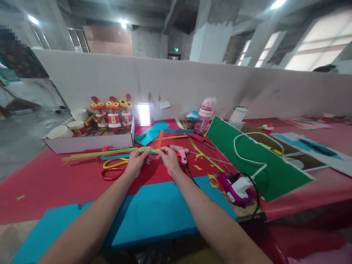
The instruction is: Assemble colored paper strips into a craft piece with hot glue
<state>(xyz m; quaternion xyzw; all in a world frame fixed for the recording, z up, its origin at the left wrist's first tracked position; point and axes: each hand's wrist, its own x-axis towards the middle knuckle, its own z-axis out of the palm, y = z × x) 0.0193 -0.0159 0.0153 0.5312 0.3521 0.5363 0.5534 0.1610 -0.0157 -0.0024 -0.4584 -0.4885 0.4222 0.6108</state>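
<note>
My left hand pinches a long green paper strip that reaches out to the left over the red table. Close beside it, my right hand holds the strip's right end, where an orange strip stands up and meets it. Just right of my right hand lies a pink glue gun. Scissors with yellow handles and a red-handled pair lie left of my left hand. Blue paper is under my forearms.
At the back left, a white box holds paper cups and several cup figures. A pink bottle stands at the back. On the right are a green board and a purple power strip with cables. A person stands far left.
</note>
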